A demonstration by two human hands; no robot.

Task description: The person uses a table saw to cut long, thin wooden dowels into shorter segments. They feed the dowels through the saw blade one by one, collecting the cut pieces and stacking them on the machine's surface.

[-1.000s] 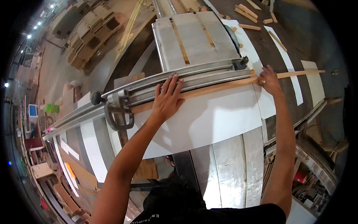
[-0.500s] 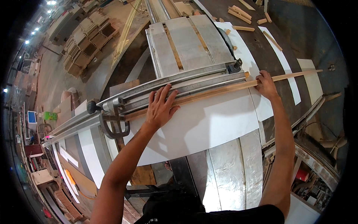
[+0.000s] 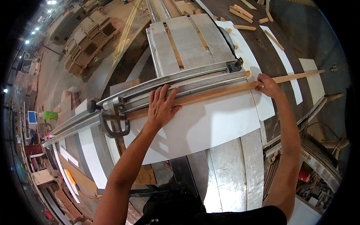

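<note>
Workshop floor [image 3: 92, 84]: grey, with stacked boards [image 3: 88, 41] and long yellow strips [image 3: 123, 39] at upper left.
Metal tabletop [image 3: 232, 168]: shiny, ran under the near edge of a white board [image 3: 210, 116].
Slotted metal panel [image 3: 189, 41]: sat beyond the rail [image 3: 213, 80].
Wood strip [image 3: 213, 93]: lay along the rail's near side, over the white board; far right part crossed a white strip [image 3: 282, 62] and a pale board [image 3: 315, 87].
Left hand [image 3: 160, 108]: grip loose, not clenched; fingers spread over the rail, palm above the wood strip, thumb pointing right. Contact with the strip under the palm was hidden.
Right hand [image 3: 268, 86]: grip closed around the wood strip, just right of the rail's end, fingers curled over it.
Metal clamp [image 3: 125, 129]: stood left of the left hand, at the wood strip's left end, black knob [image 3: 92, 106] just beside it.
Offcuts [image 3: 244, 27]: several short wood pieces, upper right, on a dark tabletop [image 3: 264, 56].
Red can [image 3: 303, 175]: lower right, outside the right forearm.
</note>
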